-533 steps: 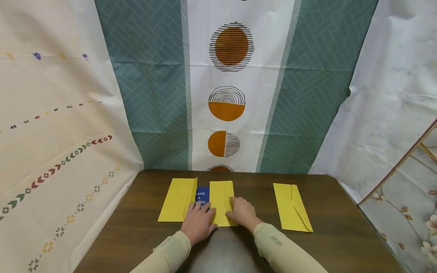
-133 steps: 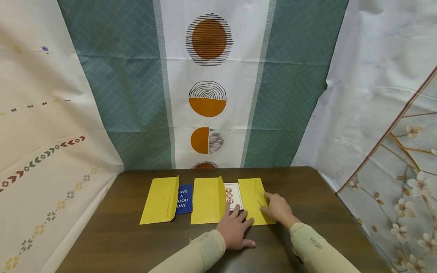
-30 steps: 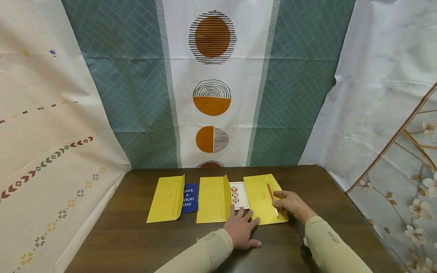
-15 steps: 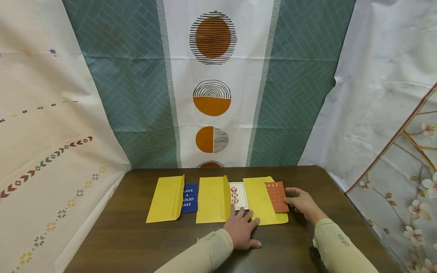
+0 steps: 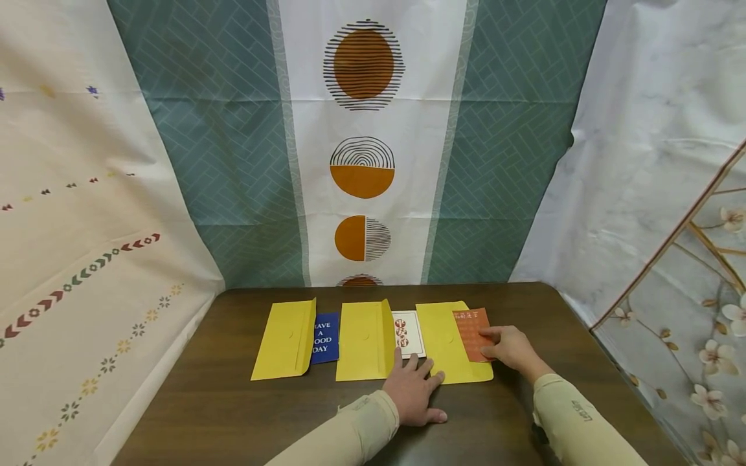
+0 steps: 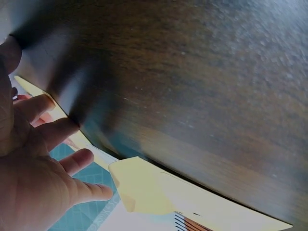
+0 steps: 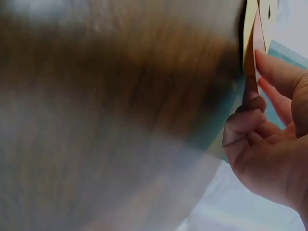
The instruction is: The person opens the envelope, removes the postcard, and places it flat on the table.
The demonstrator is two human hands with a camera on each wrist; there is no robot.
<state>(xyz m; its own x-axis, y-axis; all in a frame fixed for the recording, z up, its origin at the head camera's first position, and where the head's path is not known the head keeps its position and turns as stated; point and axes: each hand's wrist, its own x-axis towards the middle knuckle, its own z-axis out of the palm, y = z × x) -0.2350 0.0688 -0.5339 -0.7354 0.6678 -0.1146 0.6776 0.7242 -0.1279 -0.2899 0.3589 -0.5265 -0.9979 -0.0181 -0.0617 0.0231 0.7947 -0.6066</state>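
Three yellow envelopes lie in a row on the table. Out of the open side of the right envelope (image 5: pixel 438 340) sticks a red-orange card (image 5: pixel 471 333) with pale lettering. My right hand (image 5: pixel 511 349) pinches this card by its right edge; the right wrist view shows fingertips (image 7: pixel 264 60) on either side of it. With fingers spread, my left hand (image 5: pixel 410 391) rests at the lower left corner of the same envelope. A white card (image 5: pixel 410 336) with red round designs peeks from the middle envelope (image 5: pixel 361 343). A blue card (image 5: pixel 324 336) with white words juts from the left envelope (image 5: pixel 282 343).
The dark wooden table (image 5: pixel 280 421) runs back to a green and white patterned cloth (image 5: pixel 373 194). Cream cloth (image 5: pixel 105 259) hangs at the left, and a flower-printed cloth (image 5: pixel 670 291) at the right.
Since the earliest frame, the white and red-orange cards have come partly out of their envelopes. Over the last second the red-orange card came rightward from the right envelope, its flap opened flat.
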